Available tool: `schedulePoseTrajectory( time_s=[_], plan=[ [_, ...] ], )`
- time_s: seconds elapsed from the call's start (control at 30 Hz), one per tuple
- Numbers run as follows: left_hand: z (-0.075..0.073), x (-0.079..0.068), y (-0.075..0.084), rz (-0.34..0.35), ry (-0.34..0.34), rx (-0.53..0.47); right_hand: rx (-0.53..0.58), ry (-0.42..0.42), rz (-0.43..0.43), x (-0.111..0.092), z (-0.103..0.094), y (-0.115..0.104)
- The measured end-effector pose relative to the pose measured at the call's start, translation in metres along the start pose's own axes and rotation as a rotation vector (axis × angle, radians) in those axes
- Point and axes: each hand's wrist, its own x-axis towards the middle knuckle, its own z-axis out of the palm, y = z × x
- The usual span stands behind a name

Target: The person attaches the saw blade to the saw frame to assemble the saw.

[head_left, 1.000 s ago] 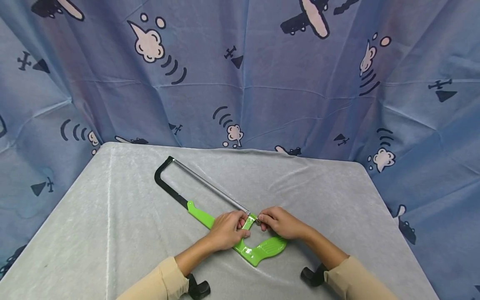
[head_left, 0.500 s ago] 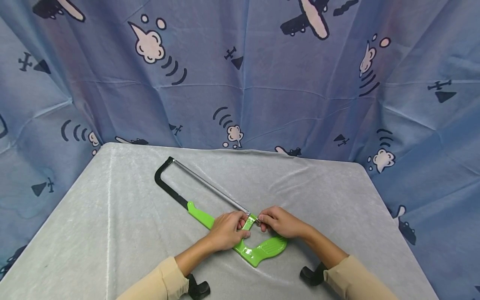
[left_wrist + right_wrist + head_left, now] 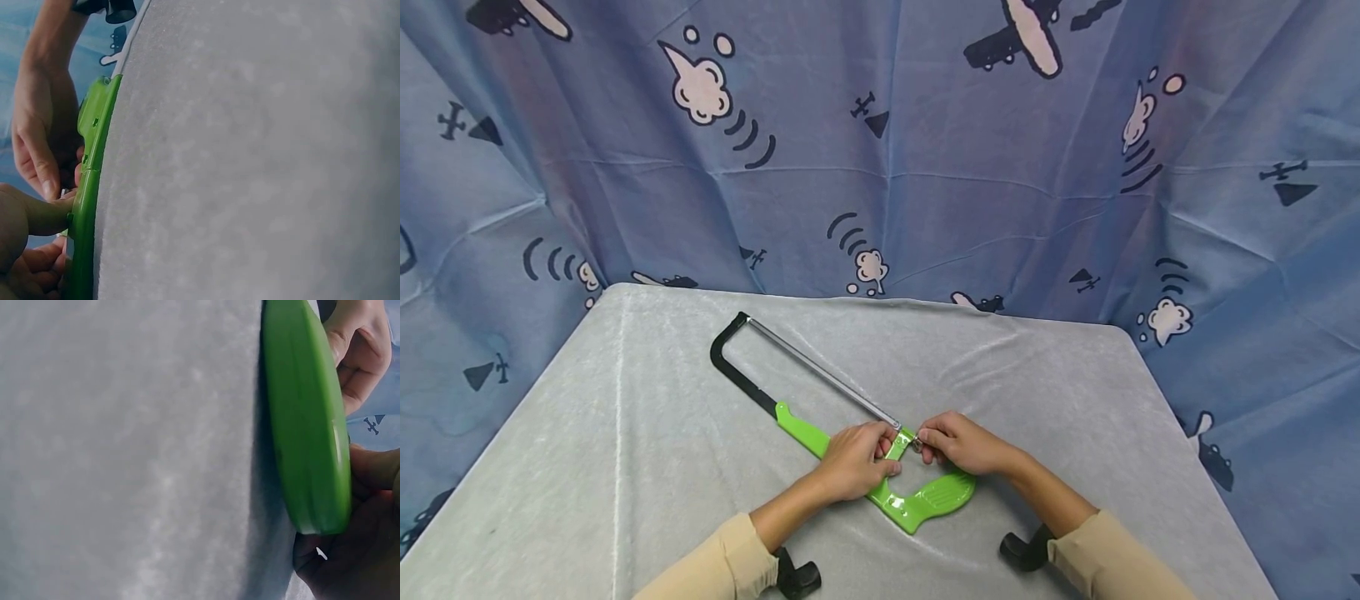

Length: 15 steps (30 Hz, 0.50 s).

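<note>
A hacksaw [image 3: 925,502] with a green handle and black front frame lies flat on the table, slanting from far left to near right. Its silver blade bar [image 3: 820,372] runs along the far side. My left hand [image 3: 852,462] holds the green frame near the blade's handle end, thumb and fingers on either side of it. Just right of there, my right hand [image 3: 966,446] pinches the small metal wing nut [image 3: 916,445], mostly covered by the fingertips. In the right wrist view the green grip [image 3: 309,419] hides part of both hands.
A pale grey cloth covers the table [image 3: 1052,383]. Behind it hangs a blue curtain [image 3: 880,150] printed with planes and clouds. Black wrist mounts [image 3: 1026,552] sit below both sleeves, close over the cloth.
</note>
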Motion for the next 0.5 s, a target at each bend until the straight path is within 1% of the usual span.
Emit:
schedulePoseTrajectory(
  time_s=[0.13, 0.5],
  plan=[
    [-0.0003, 0.0002, 0.0004, -0.001, -0.002, -0.001, 0.003, -0.007, 0.005, 0.0001, -0.0005, -0.0001],
    [-0.0005, 0.0003, 0.0011, -0.005, -0.007, 0.001, 0.007, -0.01, -0.014, 0.0005, -0.0004, 0.0018]
  ],
)
